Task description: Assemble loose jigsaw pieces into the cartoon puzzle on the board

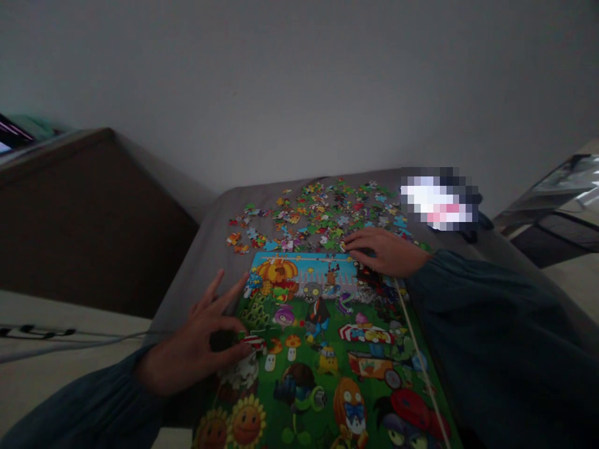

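Note:
A colourful cartoon puzzle board (pixel 299 349) with plants and zombies printed on it lies in front of me. Between the thumb and index finger of my left hand (pixel 196 337) is a red-and-white puzzle piece (pixel 253 341), just over the board's left side. My right hand (pixel 390 251) reaches across the board's top right corner. Its fingertips are pinched together at the near edge of a spread of loose puzzle pieces (pixel 322 209). What lies under those fingertips is too small to make out.
The pieces lie on a grey cloth-covered surface (pixel 196 268) against a pale wall (pixel 299 93). At the back right, a bright blurred-out object (pixel 437 199) rests on the cloth. A dark brown cabinet (pixel 103 218) stands on the left, with a cable (pixel 107 342) below it.

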The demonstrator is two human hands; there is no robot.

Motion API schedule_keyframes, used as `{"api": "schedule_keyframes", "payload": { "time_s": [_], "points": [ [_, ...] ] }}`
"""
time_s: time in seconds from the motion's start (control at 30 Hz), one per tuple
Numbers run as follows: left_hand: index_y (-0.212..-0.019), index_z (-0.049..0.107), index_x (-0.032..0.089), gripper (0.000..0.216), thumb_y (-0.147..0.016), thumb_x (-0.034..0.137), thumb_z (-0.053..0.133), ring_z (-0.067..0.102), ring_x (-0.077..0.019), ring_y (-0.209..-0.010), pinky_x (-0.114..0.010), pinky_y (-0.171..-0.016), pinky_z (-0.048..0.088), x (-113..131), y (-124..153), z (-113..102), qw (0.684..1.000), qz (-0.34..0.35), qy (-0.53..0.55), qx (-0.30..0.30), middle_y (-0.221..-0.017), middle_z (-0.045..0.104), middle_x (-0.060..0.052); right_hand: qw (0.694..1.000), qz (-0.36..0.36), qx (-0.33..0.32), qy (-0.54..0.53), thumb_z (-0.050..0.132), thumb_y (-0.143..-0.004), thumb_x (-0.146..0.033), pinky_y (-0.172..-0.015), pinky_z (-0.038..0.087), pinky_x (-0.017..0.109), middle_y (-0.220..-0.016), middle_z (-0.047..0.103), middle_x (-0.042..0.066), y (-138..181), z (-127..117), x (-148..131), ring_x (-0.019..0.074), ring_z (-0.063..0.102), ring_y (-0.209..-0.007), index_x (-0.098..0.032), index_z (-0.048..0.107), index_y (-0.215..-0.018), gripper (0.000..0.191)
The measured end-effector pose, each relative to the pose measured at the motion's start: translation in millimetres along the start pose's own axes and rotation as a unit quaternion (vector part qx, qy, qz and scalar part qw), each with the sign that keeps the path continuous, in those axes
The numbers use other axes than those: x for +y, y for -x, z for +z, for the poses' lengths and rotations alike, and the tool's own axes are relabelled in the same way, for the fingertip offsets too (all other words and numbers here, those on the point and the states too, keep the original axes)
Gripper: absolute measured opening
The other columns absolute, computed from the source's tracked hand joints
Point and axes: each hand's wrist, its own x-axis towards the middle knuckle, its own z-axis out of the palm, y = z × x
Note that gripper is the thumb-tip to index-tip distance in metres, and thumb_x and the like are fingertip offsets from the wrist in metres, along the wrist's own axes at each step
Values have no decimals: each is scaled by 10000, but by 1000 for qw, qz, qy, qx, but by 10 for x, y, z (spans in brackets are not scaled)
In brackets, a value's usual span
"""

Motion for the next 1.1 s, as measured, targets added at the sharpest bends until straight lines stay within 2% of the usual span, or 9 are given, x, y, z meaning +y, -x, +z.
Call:
{"api": "schedule_keyframes", "payload": {
  "time_s": [0.17, 0.37, 0.5, 0.63, 0.8, 0.9, 1.0, 1.03, 1.1],
  "points": [
    [-822, 732, 293, 160, -815, 436, 663, 14, -392, -1451, -698, -1035, 302, -37, 165, -25, 999, 31, -13, -23, -1588, 132, 85, 1000, 9, 2, -12, 497, -915, -286, -988, 450, 450, -1161, 669, 86, 6, 5, 1, 236, 606, -1083, -209, 702, -1056, 261],
    [-806, 733, 309, 109, -813, 398, 670, 77, -367, -1451, -675, -1017, 355, -18, 293, -45, 999, 40, -4, -23, -1564, 230, 72, 1000, 6, -2, -3, 489, -921, -289, -985, 450, 461, -1170, 665, 94, 7, 4, 0, 242, 603, -1086, -195, 694, -1065, 267],
    [-791, 735, 303, 185, -822, 462, 648, 67, -389, -1448, -714, -1008, 322, -76, 229, -43, 1000, 0, -10, -28, -1572, 208, 74, 1000, 9, 0, -11, 494, -918, -289, -980, 456, 456, -1169, 664, 82, 9, 6, 1, 234, 605, -1084, -215, 692, -1056, 253],
    [-772, 732, 266, 253, -813, 500, 648, 56, -402, -1448, -716, -1024, 296, -135, 112, -48, 1000, -9, -6, -28, -1581, 210, 46, 1000, 9, -1, -12, 493, -917, -292, -981, 459, 452, -1169, 664, 78, 10, 3, -1, 230, 604, -1084, -217, 692, -1058, 255],
    [-768, 731, 277, 316, -836, 548, 584, -1, -422, -1443, -741, -1008, 269, -79, -30, -78, 997, -39, -12, -72, -1589, 152, 54, 1000, 15, -6, -7, 485, -919, -286, -995, 455, 443, -1174, 659, 74, 11, 4, -2, 226, 593, -1099, -214, 690, -1069, 264],
    [-768, 732, 275, 340, -829, 570, 574, 11, -427, -1441, -730, -1009, 283, -81, -68, -98, 996, -40, -20, -80, -1588, 167, 43, 1000, 16, -3, -13, 493, -913, -284, -1000, 451, 443, -1169, 660, 72, 11, 7, 0, 226, 591, -1104, -217, 692, -1066, 259],
    [-815, 731, 295, 327, -777, 599, 618, 108, -450, -1430, -723, -983, 331, -207, -7, -152, 997, -26, -59, -50, -1573, 254, 34, 1000, 17, -1, -17, 498, -913, -285, -991, 455, 446, -1168, 661, 69, 11, 5, 0, 224, 596, -1093, -226, 691, -1065, 253],
    [-850, 726, 303, 326, -762, 603, 632, 144, -455, -1422, -723, -979, 334, -263, 41, -177, 996, -25, -85, -22, -1561, 291, 33, 1000, 17, -2, -17, 496, -915, -285, -988, 456, 446, -1171, 660, 71, 11, 2, -1, 223, 596, -1090, -226, 690, -1068, 254],
    [-919, 705, 307, 327, -768, 588, 631, 208, -452, -1403, -721, -998, 305, -343, 165, -215, 985, -38, -150, 70, -1520, 368, 42, 1000, 15, -7, -15, 492, -920, -286, -989, 455, 442, -1178, 657, 76, 9, -4, -4, 222, 595, -1093, -219, 687, -1077, 259]
  ]
}}
